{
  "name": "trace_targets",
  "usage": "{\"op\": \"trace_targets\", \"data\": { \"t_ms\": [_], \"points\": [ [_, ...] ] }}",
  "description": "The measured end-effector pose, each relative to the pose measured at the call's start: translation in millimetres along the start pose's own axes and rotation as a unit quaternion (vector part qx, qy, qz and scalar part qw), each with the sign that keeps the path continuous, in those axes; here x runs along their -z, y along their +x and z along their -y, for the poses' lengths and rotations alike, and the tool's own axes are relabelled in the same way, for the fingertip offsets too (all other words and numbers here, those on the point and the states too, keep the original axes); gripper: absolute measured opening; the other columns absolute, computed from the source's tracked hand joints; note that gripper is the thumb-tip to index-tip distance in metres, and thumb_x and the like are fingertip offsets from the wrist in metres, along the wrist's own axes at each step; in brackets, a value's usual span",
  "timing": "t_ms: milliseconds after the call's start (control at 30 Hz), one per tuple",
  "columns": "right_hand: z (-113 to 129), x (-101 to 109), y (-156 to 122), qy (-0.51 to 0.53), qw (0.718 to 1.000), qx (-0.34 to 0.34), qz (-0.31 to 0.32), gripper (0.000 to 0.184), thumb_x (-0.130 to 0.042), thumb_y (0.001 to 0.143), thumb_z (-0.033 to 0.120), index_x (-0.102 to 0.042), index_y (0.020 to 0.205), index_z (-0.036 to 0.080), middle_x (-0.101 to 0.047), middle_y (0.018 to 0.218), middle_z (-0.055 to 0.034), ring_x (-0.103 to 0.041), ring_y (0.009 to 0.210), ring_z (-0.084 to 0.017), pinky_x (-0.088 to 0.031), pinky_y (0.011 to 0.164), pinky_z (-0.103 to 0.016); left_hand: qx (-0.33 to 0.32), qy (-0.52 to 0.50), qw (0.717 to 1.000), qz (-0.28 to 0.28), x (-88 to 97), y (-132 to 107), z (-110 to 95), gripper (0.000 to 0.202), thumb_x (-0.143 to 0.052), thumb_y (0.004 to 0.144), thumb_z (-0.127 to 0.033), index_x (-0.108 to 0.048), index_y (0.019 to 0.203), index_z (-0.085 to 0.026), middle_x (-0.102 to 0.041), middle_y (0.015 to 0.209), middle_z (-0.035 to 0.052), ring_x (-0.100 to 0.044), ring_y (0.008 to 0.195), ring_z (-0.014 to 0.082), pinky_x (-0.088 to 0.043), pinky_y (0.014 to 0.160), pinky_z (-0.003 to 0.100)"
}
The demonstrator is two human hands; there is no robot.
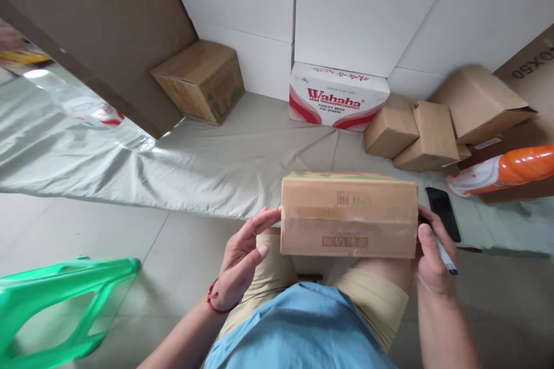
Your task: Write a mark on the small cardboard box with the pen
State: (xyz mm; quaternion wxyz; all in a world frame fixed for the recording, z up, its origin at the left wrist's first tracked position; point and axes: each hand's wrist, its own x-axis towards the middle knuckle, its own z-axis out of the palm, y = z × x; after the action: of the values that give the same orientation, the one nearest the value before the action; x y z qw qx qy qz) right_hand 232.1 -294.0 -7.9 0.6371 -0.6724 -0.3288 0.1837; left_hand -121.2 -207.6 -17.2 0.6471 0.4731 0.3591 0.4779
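Observation:
A taped brown cardboard box (pixel 348 219) is in front of me at the table edge, above my thighs, with its seam and printed side turned up toward me. My left hand (pixel 244 256) is at the box's left end: its fingers are stretched out, the tips touch the side, and the thumb stands apart from it. At the right end, my right hand (pixel 436 253) is closed around a marker pen (pixel 445 256), whose dark tip points down and right. That hand's fingers lie against the box and are partly hidden. I cannot tell what bears the box's weight.
A dark phone (pixel 443 213) and an orange-wrapped bottle (pixel 515 170) lie to the right. Behind are a white Wahaba-style water carton (pixel 340 97) and small brown boxes (pixel 435 134). Another box (pixel 205 81) stands at left, with clear bottles (pixel 95 112). A green stool (pixel 82 300) is on the floor.

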Motion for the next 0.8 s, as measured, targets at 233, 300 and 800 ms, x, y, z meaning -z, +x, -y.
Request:
{"op": "trace_targets", "data": {
  "t_ms": [233,300,800],
  "points": [
    [-1,1,-12,0.039,0.999,0.003,0.033,0.042,-0.068,0.094,0.053,-0.078,0.126,0.029,-0.079,0.127,-0.0114,-0.074,0.122,-0.036,-0.058,0.102,-0.052,-0.058,-0.031,0.998,-0.019,-9.9,3,-23,0.053,-0.084,0.087,-0.041,-0.074,0.138,-0.030,-0.069,0.152,0.0101,-0.056,0.150,0.0384,-0.040,0.129,0.052],
    [5,-1,-17,0.030,0.998,0.021,0.041,0.039,-0.069,0.095,0.049,-0.079,0.128,0.030,-0.079,0.130,-0.0107,-0.074,0.124,-0.035,-0.060,0.102,-0.050,-0.067,-0.062,0.995,-0.038,-10.7,9,-24,0.055,-0.086,0.085,-0.038,-0.073,0.139,-0.031,-0.070,0.148,0.0092,-0.065,0.138,0.0338,-0.053,0.114,0.044],
    [49,-25,-23,-0.177,0.957,0.203,0.104,0.051,-0.067,0.101,0.053,-0.066,0.140,0.021,-0.081,0.118,-0.0141,-0.080,0.098,-0.029,-0.067,0.078,-0.038,-0.072,-0.100,0.990,-0.075,6.5,26,-35,0.050,-0.077,0.085,-0.045,-0.080,0.129,-0.021,-0.078,0.135,0.0126,-0.073,0.122,0.0326,-0.060,0.104,0.042]
  ]
}}
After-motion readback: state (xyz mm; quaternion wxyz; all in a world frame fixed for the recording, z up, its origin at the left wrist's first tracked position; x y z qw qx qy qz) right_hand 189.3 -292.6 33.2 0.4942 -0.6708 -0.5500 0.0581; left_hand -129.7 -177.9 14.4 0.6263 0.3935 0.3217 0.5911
